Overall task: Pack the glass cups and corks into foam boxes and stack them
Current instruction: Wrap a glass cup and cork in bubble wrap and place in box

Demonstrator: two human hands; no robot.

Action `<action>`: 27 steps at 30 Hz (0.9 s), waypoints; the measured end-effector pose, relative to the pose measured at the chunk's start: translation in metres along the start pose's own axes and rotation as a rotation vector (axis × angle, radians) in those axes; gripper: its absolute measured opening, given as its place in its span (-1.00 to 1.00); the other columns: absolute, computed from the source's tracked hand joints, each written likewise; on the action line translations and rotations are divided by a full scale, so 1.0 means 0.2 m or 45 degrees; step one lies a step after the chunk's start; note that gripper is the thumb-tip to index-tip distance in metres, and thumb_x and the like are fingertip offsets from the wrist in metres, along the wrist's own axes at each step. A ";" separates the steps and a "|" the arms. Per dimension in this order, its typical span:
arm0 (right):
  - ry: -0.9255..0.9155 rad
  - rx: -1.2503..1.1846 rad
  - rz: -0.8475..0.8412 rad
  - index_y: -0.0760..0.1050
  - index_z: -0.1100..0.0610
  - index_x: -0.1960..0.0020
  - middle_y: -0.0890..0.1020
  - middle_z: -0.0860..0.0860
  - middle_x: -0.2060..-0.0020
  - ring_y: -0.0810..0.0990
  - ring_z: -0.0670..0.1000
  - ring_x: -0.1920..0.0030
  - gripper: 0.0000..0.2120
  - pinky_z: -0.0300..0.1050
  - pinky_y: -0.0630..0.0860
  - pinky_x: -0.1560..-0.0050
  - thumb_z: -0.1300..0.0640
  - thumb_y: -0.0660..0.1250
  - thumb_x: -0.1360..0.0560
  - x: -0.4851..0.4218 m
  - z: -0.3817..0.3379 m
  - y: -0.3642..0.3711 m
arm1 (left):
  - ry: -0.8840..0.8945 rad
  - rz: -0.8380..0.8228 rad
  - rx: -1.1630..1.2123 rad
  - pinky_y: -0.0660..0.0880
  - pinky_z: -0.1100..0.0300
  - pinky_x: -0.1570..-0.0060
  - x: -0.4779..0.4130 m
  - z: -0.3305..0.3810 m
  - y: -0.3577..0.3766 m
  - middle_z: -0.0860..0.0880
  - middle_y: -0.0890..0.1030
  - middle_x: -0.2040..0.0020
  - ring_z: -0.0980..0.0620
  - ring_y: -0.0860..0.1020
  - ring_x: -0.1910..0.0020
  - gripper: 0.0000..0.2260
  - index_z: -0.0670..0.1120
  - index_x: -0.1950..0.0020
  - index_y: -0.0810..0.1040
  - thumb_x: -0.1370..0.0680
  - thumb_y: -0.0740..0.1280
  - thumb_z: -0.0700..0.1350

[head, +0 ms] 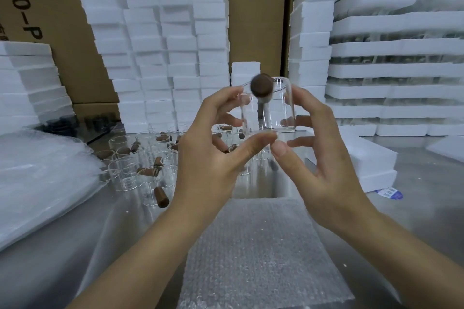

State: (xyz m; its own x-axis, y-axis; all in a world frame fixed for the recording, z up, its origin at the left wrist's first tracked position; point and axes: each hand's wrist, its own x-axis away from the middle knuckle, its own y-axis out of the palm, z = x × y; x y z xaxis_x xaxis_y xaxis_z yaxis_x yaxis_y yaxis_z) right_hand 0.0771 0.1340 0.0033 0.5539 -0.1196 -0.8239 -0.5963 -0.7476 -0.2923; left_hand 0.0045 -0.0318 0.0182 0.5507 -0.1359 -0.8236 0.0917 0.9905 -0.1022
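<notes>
Holding the glass cup (273,113) raised above the surface (426,198), I had my left grip (213,153) curled round its left side with the thumb under the base, and my right grip (326,155) pinching its right side. A brown cork (261,88) showed blurred at the cup's upper end; I could not tell whether it sat inside. A bubble-wrap sheet (256,253) lay below. Loose cups and corks (130,165) stood beyond my left grip, before stacked foam boxes (165,45).

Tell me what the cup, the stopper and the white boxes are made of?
Cup: clear, smooth glass, since boxes show through it. Stopper: dull brown cork or wood, too blurred to tell. Boxes: matte white foam, by their grainy look.
</notes>
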 end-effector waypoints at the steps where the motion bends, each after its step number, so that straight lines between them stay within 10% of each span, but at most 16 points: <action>1: 0.013 -0.020 -0.015 0.21 -0.13 -0.65 0.40 -0.25 -0.47 0.50 -0.01 -0.42 -0.36 -0.02 0.55 -0.25 -0.16 0.30 -0.61 0.00 0.00 0.00 | -0.024 -0.020 0.053 0.62 0.07 0.12 0.00 0.00 0.00 0.19 0.65 -0.33 -0.02 0.65 -0.23 -0.41 0.06 -0.47 0.52 -0.50 0.56 0.18; 9: 0.046 -0.094 -0.026 0.25 -0.19 -0.62 0.45 -0.20 -0.48 0.52 -0.01 -0.42 -0.44 -0.03 0.55 -0.25 -0.08 0.34 -0.66 -0.02 0.02 -0.01 | -0.125 -0.214 0.281 0.64 -0.40 -0.10 0.01 -0.01 0.01 0.05 0.69 -0.34 -0.13 0.64 -0.33 -0.42 0.05 -0.46 0.51 -0.52 0.46 0.26; 18: 0.034 -0.058 0.026 0.34 -0.17 -0.52 0.48 -0.19 -0.44 0.54 0.01 -0.36 -0.44 -0.09 0.59 -0.21 -0.10 0.44 -0.58 -0.04 0.02 -0.04 | -0.056 -0.146 0.189 0.74 -0.02 0.08 -0.01 0.02 -0.01 0.26 0.59 -0.39 0.08 0.65 -0.26 -0.39 0.51 -0.44 0.39 -0.43 0.53 0.32; 27: -0.055 0.072 0.018 0.33 -0.12 -0.49 0.46 -0.21 -0.40 0.49 0.01 -0.39 -0.44 -0.20 0.46 -0.31 -0.07 0.46 -0.56 -0.06 0.02 -0.08 | 0.094 -0.078 -0.112 0.55 0.11 -0.16 -0.03 -0.04 -0.05 0.26 0.50 -0.46 0.07 0.54 -0.43 -0.12 0.34 -0.65 0.22 -0.45 0.62 0.22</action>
State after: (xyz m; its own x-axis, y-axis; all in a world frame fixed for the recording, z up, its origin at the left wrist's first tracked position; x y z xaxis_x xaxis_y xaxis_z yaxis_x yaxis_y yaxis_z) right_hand 0.0784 0.1494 0.0161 0.5202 -0.1009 -0.8480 -0.6365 -0.7078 -0.3063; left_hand -0.0052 -0.0411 0.0194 0.4835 -0.1976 -0.8527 0.0482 0.9787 -0.1994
